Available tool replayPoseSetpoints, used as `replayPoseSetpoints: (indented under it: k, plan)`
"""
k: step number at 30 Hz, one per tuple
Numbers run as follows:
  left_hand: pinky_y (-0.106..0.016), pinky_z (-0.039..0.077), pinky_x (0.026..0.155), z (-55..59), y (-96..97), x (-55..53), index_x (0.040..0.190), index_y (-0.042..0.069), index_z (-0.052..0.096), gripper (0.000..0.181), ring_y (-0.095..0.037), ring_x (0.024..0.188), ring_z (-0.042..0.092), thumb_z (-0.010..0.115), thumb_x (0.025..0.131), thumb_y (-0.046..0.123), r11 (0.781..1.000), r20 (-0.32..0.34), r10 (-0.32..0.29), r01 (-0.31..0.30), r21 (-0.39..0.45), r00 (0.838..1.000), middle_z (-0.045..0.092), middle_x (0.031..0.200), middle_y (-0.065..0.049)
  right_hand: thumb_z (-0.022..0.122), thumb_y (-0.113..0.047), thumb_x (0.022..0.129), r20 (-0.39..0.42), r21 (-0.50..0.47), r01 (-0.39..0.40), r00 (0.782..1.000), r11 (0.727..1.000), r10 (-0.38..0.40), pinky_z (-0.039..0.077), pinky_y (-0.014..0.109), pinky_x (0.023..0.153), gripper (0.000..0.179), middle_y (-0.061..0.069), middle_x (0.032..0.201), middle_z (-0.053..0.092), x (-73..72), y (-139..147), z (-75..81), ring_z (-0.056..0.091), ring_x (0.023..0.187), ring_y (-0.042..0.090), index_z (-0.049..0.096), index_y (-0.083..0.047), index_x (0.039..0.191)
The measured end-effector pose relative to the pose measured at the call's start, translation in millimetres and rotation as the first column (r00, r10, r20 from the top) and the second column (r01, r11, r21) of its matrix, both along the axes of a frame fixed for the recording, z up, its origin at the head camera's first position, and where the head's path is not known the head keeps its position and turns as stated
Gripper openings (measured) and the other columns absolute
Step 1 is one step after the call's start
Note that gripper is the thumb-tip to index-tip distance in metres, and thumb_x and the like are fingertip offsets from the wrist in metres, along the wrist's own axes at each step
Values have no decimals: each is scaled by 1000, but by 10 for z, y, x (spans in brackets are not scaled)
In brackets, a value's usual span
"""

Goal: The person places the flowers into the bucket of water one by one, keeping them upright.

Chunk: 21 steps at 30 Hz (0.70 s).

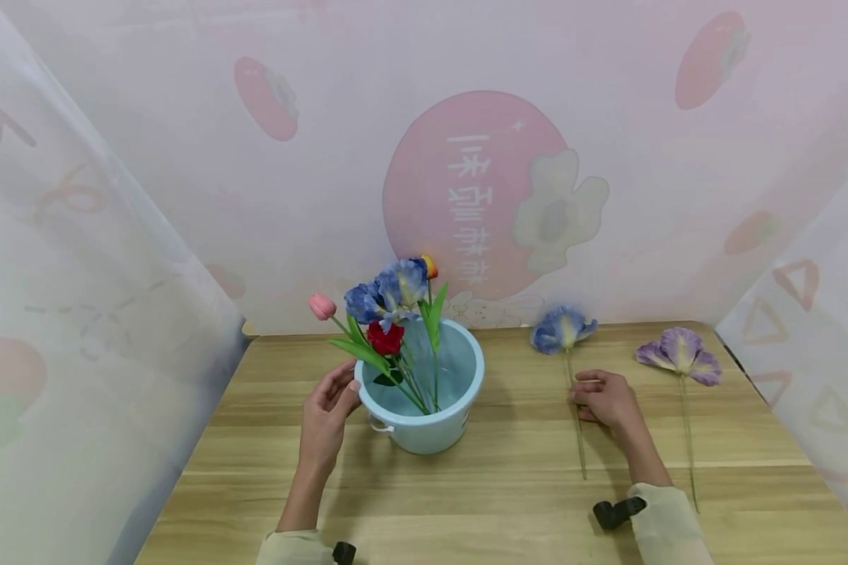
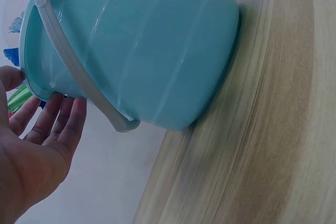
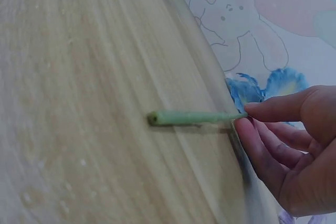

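Observation:
A light blue bucket (image 1: pixel 424 436) stands on the table, holding a pink tulip (image 1: pixel 322 306), a red rose (image 1: pixel 385 337), blue flowers (image 1: pixel 387 292) and a yellow-orange bloom (image 1: pixel 430 267). My left hand (image 1: pixel 329 416) holds the bucket's left rim between thumb and fingers; in the left wrist view its fingers (image 2: pixel 68 124) touch just under the rim. On the right, a blue flower (image 1: pixel 562 329) lies with its head toward the back wall. Thumb and index finger of my right hand (image 1: pixel 604 400) pinch its green stem (image 3: pixel 194 118), whose cut end points toward the right wrist camera.
A purple flower (image 1: pixel 681 355) with a long stem lies right of my right hand. The bucket's pale handle (image 2: pixel 79 66) hangs down its side. A printed cloth wall (image 1: pixel 325 196) rises behind the wooden table (image 1: pixel 509 502), with more cloth at both sides.

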<state>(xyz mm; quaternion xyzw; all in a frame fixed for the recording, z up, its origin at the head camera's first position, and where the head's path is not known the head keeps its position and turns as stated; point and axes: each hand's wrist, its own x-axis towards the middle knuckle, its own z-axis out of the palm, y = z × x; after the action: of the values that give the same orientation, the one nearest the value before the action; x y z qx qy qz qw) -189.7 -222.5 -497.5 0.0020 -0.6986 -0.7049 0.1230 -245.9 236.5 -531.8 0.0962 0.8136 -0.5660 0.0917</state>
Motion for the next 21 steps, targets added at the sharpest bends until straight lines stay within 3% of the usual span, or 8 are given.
replayPoseSetpoints:
  k: [10, 21]
  plan:
    - [-23, 64, 95, -2, 2, 0, 149, 7, 60, 43, -8, 116, 71, 67, 108, 20, 1000, 15, -1, 0, 16, 1000, 66, 139, -18, 68, -4, 102, -104, 15, -24, 994, 1000, 25, 69, 34, 75, 48, 28, 137, 68, 74, -58, 198, 75, 99, 13, 57, 7, 147]
    - [-22, 63, 95, 15, -9, -1, 150, 7, 59, 44, -6, 118, 70, 66, 109, 19, 1000, 26, -14, 14, 15, 1000, 63, 144, -22, 68, -11, 105, -151, -68, -33, 988, 997, 22, 68, 33, 87, 48, 21, 137, 67, 230, -214, 526, 73, 107, 7, 56, 0, 151]
